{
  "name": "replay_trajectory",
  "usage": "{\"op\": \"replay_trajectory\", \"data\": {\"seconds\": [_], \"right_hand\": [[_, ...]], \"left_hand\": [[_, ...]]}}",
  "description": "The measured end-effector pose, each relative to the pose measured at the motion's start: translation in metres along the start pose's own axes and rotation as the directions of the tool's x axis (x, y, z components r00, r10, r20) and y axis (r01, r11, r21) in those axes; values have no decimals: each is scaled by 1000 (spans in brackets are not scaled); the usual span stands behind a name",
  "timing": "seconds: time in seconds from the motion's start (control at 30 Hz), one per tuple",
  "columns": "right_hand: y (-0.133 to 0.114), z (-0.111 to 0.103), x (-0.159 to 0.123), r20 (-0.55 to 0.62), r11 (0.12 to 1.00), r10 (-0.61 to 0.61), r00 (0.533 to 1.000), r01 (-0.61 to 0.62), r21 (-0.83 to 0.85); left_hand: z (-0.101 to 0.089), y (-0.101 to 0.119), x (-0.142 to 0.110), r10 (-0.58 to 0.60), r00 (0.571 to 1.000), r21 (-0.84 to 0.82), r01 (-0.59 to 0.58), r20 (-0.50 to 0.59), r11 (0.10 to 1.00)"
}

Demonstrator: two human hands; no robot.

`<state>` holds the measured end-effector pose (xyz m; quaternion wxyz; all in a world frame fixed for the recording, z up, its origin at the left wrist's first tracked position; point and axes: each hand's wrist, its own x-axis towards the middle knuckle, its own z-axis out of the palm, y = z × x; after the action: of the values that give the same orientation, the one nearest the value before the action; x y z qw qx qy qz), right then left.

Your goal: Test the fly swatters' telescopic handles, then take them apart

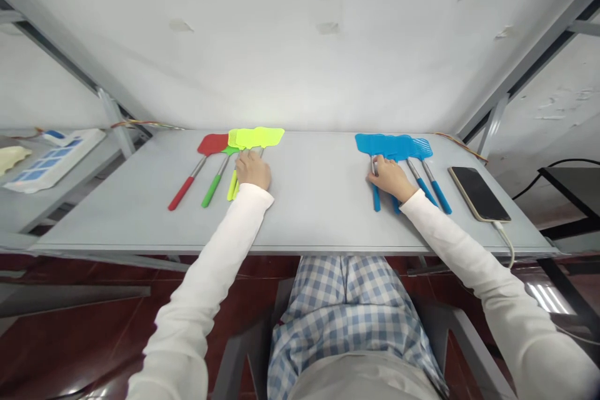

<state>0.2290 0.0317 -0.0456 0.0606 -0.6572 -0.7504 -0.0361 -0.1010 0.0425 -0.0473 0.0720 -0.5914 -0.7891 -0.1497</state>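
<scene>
Several yellow fly swatters (pixel 269 136) lie overlapped on the left half of the grey table. My left hand (pixel 253 170) is closed over their shafts, hiding part of the handles. Beside them, a green fly swatter (pixel 213 190) and a red fly swatter (pixel 182 192) lie with their heads partly under the yellow ones. On the right half, several blue fly swatters (pixel 396 146) lie with heads overlapping and handles fanned out. My right hand (pixel 394 178) rests over this group, its fingers closed at the metal shaft of the leftmost blue one.
A phone (pixel 479 194) with a white charging cable (pixel 505 240) lies at the table's right end. A white wall (pixel 319 81) stands behind the grey table (pixel 314 200). Metal posts flank it. A white-and-blue box-like object (pixel 54 159) sits on a side surface at left.
</scene>
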Motion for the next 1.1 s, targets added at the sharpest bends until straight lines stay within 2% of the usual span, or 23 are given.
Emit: {"op": "replay_trajectory", "data": {"seconds": [0.07, 0.17, 0.27, 0.4, 0.6, 0.9, 1.0, 1.07, 1.1], "right_hand": [[8, 0, -5, -5, 1000, 12, 1000, -12, -27], [19, -1, -10, -29, 995, 3, 1000, -6, -98], [32, -2, -11, -34, 990, -18, 999, 13, -139], [49, 0, -9, -2, 994, -64, 998, 64, -90], [54, 3, -12, -55, 997, -47, 997, 44, -68], [71, 3, -17, -36, 991, 38, 999, -42, -126], [67, -2, -20, -60, 987, 47, 997, -56, -148], [54, -9, -25, -153, 988, -7, 988, -17, -155], [44, -14, -28, -213, 987, -72, 974, 39, -153]], "left_hand": [[4, -12, 0, 3, 1000, 16, -3, 13, 1000], [8, -16, -2, 46, 999, 18, -47, 23, 999], [7, -14, 0, 47, 998, 7, -47, 44, 999], [5, -10, 1, 60, 993, -9, -60, 103, 998], [-1, 5, -8, 107, 983, -119, -90, 150, 989], [-10, 25, -16, 338, 940, -254, -317, 42, 914], [-10, 31, -13, 379, 925, -320, -352, 24, 880], [-9, 36, -13, 406, 914, -384, -368, 20, 847], [-8, 40, -13, 423, 906, -405, -379, 19, 832]]}}
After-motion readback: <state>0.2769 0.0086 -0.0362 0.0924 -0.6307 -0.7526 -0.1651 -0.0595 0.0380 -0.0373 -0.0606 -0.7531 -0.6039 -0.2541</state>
